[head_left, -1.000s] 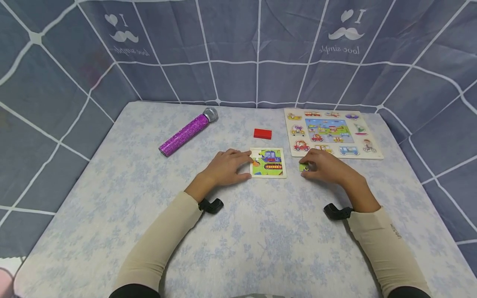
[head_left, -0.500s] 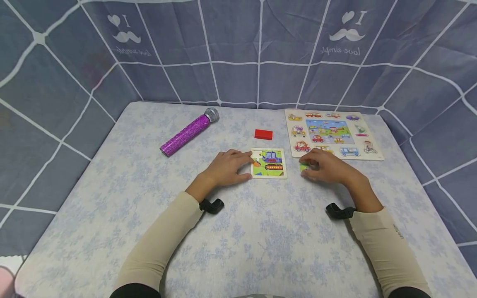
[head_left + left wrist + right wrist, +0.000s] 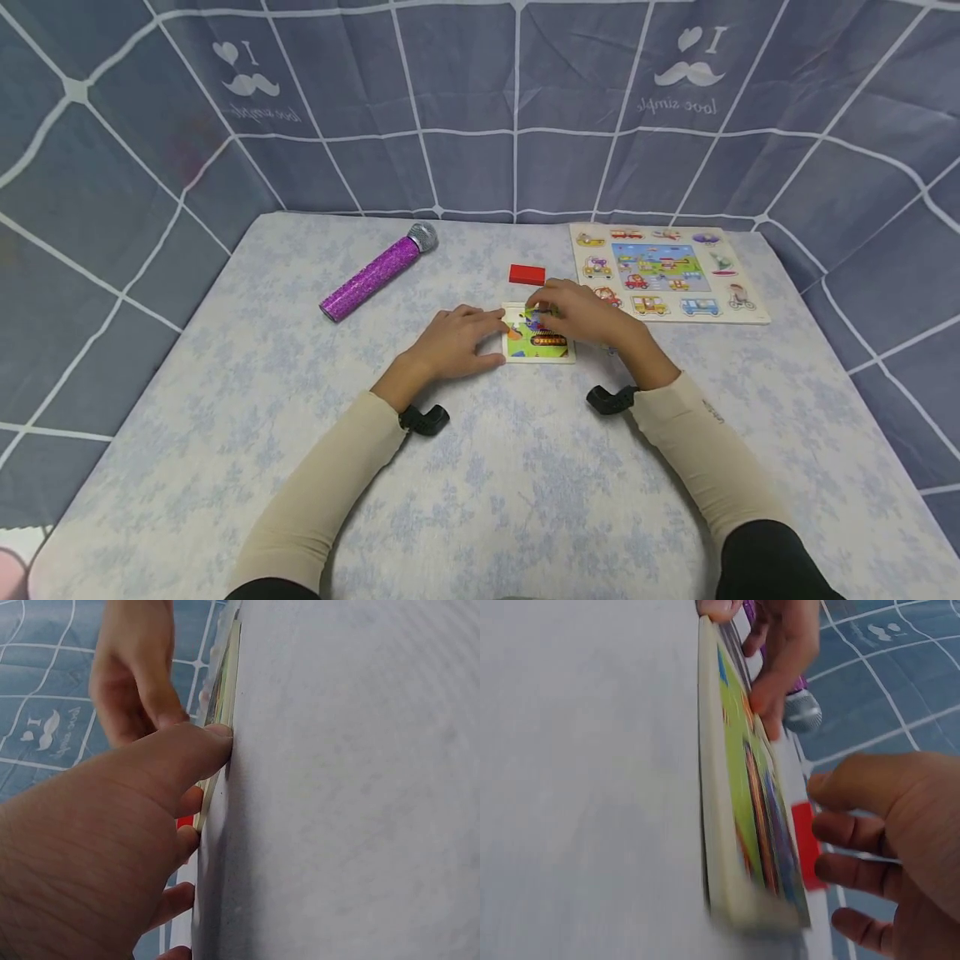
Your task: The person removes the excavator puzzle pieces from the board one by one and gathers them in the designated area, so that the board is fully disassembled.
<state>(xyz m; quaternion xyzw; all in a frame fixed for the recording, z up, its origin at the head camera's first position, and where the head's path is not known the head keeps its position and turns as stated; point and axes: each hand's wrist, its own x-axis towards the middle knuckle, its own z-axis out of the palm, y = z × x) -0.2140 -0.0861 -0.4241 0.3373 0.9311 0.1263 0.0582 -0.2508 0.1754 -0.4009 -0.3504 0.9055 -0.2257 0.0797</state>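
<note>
A small square jigsaw puzzle [image 3: 534,346] in a pale frame, showing a blue digger on green, lies flat on the table. At its left side my left hand [image 3: 453,340] holds the frame, thumb near the lower corner and fingertips at the upper left. Over the puzzle's upper right hovers my right hand [image 3: 581,312], fingers loosely bent. In the right wrist view nothing shows between the right fingers [image 3: 855,825], which stand just off the puzzle [image 3: 742,750]. A loose puzzle piece [image 3: 611,351] peeks out under the right wrist, mostly hidden.
Behind the puzzle lies a red block [image 3: 527,274]. A larger wooden vehicle puzzle board [image 3: 716,292] is at the back right. Back left, a glittery purple microphone [image 3: 375,275] lies slanted. A tiled-print curtain [image 3: 465,92] closes off the table's back and sides.
My right hand has let go of the small green puzzle piece on the right and moved left, over the framed puzzle. The left hand has stayed at the frame's left edge.
</note>
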